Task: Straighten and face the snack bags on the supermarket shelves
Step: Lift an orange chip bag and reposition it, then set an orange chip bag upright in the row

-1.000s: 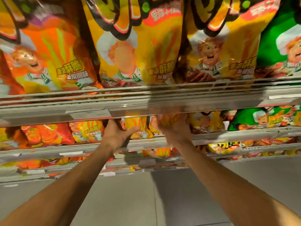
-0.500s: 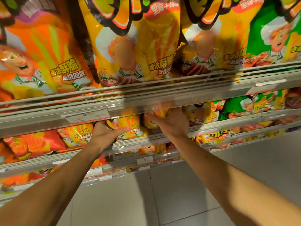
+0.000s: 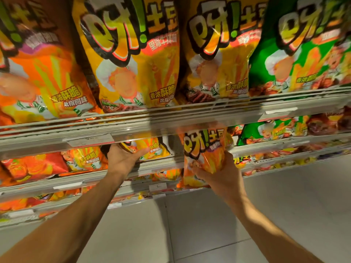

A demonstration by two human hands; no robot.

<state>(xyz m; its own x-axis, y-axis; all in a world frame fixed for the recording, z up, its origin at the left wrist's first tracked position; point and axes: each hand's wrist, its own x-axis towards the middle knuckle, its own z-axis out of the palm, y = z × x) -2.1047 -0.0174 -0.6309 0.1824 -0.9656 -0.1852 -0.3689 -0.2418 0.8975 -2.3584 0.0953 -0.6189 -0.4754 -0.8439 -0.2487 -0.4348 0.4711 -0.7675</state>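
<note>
My right hand (image 3: 220, 177) grips the lower part of a small orange snack bag (image 3: 204, 154), held upright in front of the second shelf's edge with its printed front towards me. My left hand (image 3: 123, 158) reaches under the upper shelf rail and holds a yellow snack bag (image 3: 152, 149) standing on the second shelf, thumb against its front; the fingertips are hidden behind the rail. Large bags fill the top shelf: an orange one (image 3: 43, 80), two yellow ones (image 3: 133, 59) and a green one (image 3: 296, 54).
The top shelf rail (image 3: 171, 122) with a price tag (image 3: 89, 140) juts out just above both hands. Orange and red bags (image 3: 38, 166) stand left on the second shelf, green bags (image 3: 269, 130) right. More shelves lie below, over a grey tiled floor (image 3: 190, 234).
My right hand has drawn the small orange bag out from under the upper rail and down in front of the shelf. The left hand stays at the yellow bag. The view tilted upward.
</note>
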